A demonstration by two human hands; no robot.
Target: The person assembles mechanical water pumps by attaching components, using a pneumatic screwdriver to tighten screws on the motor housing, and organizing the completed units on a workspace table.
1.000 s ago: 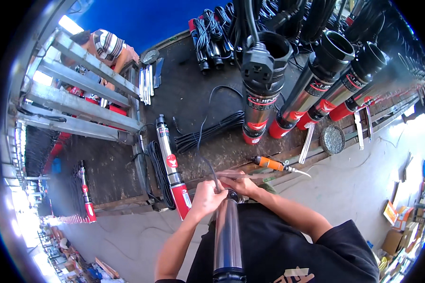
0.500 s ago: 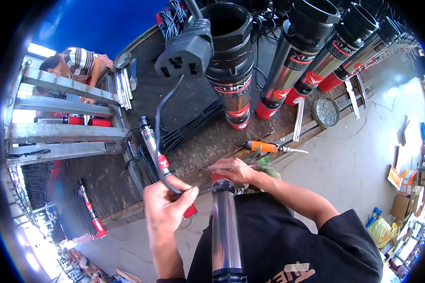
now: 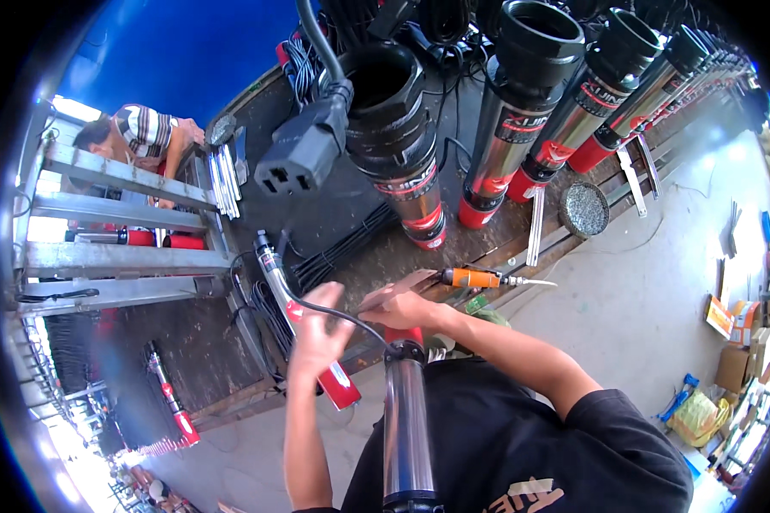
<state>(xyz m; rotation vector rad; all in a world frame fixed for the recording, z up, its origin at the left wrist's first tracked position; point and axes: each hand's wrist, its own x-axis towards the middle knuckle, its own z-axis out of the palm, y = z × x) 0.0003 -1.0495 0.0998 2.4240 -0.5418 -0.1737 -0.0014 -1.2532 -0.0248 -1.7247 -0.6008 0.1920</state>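
Note:
A steel cylindrical pump (image 3: 406, 427) with a red end rests upright against my body, its lower end hidden. A black cable (image 3: 359, 323) runs left from its dark collar across my left hand (image 3: 318, 338). That hand is smeared by motion; its fingers look stretched out, and the cable passes over them rather than being gripped. Just beyond the red end, my right hand (image 3: 402, 308) is closed on a thin flat strip (image 3: 417, 280). Close to the camera hangs a black cable plug (image 3: 306, 147). Another slim red-and-steel pump (image 3: 275, 265) lies left of my left hand.
Several large steel pumps (image 3: 509, 145) stand on the dark bench (image 3: 334, 222). An orange air tool (image 3: 472, 278), metal strips (image 3: 535, 227) and a round grey dish (image 3: 584, 209) lie along its edge. Behind a metal frame (image 3: 115, 256) at the left, another person (image 3: 145, 141) bends over.
My left hand has let the cable out of its pinch and moved up and right. The cable now runs to the pump's collar. In my right hand the strip has turned flatter to view.

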